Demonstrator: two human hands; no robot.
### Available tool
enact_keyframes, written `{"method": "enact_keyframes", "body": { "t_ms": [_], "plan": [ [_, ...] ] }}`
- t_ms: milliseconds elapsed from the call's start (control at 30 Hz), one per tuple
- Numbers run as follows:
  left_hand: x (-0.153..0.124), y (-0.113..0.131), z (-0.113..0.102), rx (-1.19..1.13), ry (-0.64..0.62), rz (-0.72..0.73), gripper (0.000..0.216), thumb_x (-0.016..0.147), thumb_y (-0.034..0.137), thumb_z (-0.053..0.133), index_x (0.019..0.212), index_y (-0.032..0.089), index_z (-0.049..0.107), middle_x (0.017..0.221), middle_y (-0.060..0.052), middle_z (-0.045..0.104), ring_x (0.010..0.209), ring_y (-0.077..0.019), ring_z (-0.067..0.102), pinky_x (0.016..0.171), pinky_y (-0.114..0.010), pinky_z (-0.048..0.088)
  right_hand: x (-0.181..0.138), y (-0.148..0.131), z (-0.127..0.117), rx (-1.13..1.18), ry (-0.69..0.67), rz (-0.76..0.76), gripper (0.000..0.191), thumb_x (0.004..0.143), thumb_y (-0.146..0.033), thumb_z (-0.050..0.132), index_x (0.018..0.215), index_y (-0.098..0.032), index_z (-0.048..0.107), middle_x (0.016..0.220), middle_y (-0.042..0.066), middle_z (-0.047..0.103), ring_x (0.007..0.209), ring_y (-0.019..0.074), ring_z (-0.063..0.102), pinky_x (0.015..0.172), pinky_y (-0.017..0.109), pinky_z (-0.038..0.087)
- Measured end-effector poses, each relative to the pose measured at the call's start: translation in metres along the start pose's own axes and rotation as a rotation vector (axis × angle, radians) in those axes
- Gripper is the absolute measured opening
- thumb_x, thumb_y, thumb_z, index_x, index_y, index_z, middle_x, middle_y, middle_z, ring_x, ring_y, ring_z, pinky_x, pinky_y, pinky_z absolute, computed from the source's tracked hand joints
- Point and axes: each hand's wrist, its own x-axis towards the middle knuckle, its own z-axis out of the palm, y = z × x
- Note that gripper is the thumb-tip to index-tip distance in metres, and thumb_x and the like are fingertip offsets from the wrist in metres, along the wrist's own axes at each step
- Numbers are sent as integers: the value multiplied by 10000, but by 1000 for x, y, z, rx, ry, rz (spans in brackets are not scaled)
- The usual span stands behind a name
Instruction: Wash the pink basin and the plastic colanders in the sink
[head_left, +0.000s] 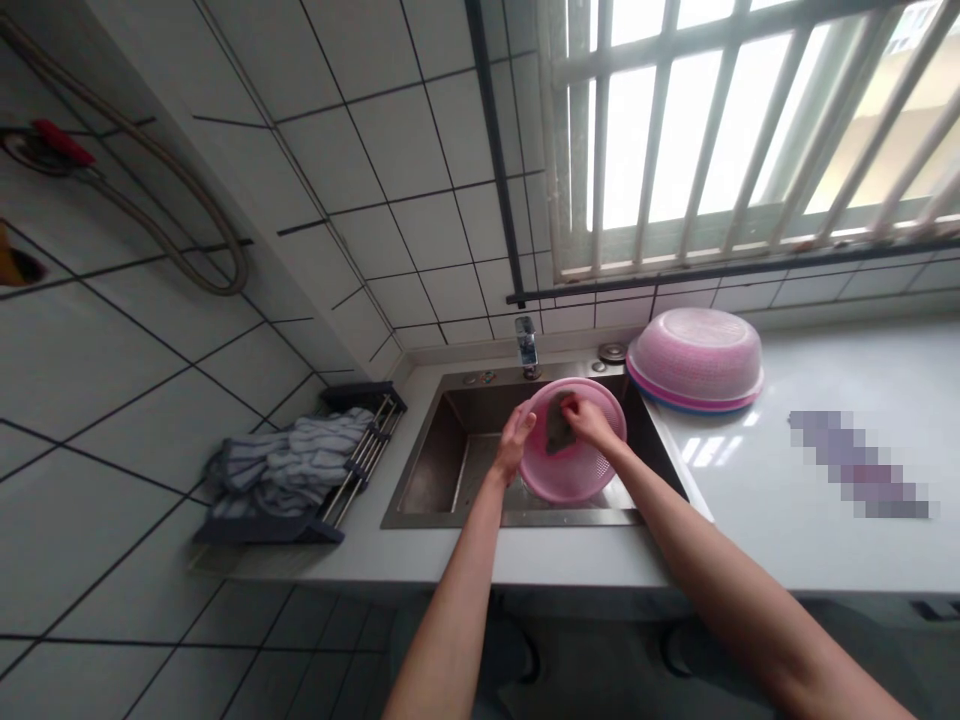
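Observation:
A pink plastic colander (pixel 581 470) is held tilted over the steel sink (pixel 442 470). My left hand (pixel 514 444) grips its left rim, fingers curled round the edge. Inside the bowl, my right hand (pixel 589 420) presses a dark scouring pad (pixel 557 424) against the colander's inner wall. The tap (pixel 527 345) stands just behind the colander; no water stream is visible.
Upside-down pink basins (pixel 696 362) are stacked on the white counter right of the sink. A dark rack (pixel 360 455) with a striped grey cloth (pixel 289 462) sits left of it. Tiled walls rise at left and back; a barred window (pixel 750 130) is above the counter.

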Motion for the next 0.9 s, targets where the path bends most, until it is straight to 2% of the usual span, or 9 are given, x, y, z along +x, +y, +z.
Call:
{"method": "enact_keyframes", "body": {
  "t_ms": [100, 167, 333, 467, 533, 600, 733, 800, 900],
  "plan": [
    [0, 0, -6, -2, 93, 33, 664, 861, 646, 766, 1390, 256, 674, 1418, -97, 692, 1363, -346, 599, 1189, -469, 419, -17, -1, 25, -153, -362, -72, 184, 901, -143, 616, 727, -176, 666, 705, 54, 686, 624, 161, 573, 685, 282, 454],
    [-1, 0, -7, -4, 93, 37, 657, 873, 649, 751, 1388, 249, 677, 1427, -100, 688, 1380, -345, 588, 1207, -476, 399, -27, -7, 44, -142, -472, -185, 137, 872, -111, 650, 757, -178, 682, 752, 45, 713, 632, 150, 566, 681, 272, 450],
    [-3, 0, -1, -11, 8, 5, 652, 833, 651, 796, 1331, 235, 724, 1423, -114, 694, 1435, -352, 543, 1261, -479, 334, -24, -21, 50, -1, -195, -392, 193, 936, -114, 556, 1027, -181, 713, 1052, 109, 767, 878, 209, 676, 821, 304, 505],
    [-3, 0, -1, -85, -7, -41, 666, 858, 647, 774, 1382, 245, 694, 1446, -114, 684, 1408, -355, 577, 1234, -505, 381, -10, -12, 22, -143, 92, -208, 270, 890, -88, 548, 1092, -164, 712, 1090, 128, 764, 959, 234, 691, 887, 313, 501],
    [-2, 0, -4, -105, 23, -50, 662, 860, 635, 778, 1390, 249, 688, 1429, -110, 698, 1395, -352, 594, 1219, -505, 405, -12, -6, 15, -280, 68, -69, 246, 870, -89, 574, 1043, -152, 737, 1025, 142, 773, 915, 247, 705, 841, 309, 492],
    [1, 0, -8, -133, 81, -56, 670, 844, 643, 790, 1378, 249, 696, 1398, -109, 718, 1390, -350, 603, 1212, -504, 417, -19, -5, 18, -375, -118, -9, 198, 832, -84, 622, 946, -160, 765, 943, 134, 781, 855, 248, 715, 779, 295, 476],
    [2, 0, -9, -165, 122, -65, 702, 813, 664, 808, 1348, 220, 716, 1394, -121, 724, 1398, -350, 597, 1238, -502, 392, -35, -19, 42, -255, -487, -213, 196, 810, -71, 657, 904, -192, 780, 938, 78, 797, 795, 202, 704, 734, 260, 465],
    [1, 0, -5, -182, 83, -103, 717, 794, 677, 817, 1322, 198, 733, 1386, -134, 728, 1402, -357, 592, 1255, -500, 371, -36, -28, 46, -113, -424, -331, 191, 858, -100, 630, 958, -188, 767, 985, 76, 793, 815, 194, 694, 764, 265, 488],
    [-3, 2, 2, -245, -36, -180, 727, 797, 681, 813, 1329, 191, 733, 1364, -144, 740, 1390, -365, 604, 1253, -512, 384, -28, -35, 34, 52, -125, -388, 234, 906, -124, 563, 1050, -199, 731, 1079, 88, 770, 914, 217, 687, 863, 320, 533]
  ]
}}
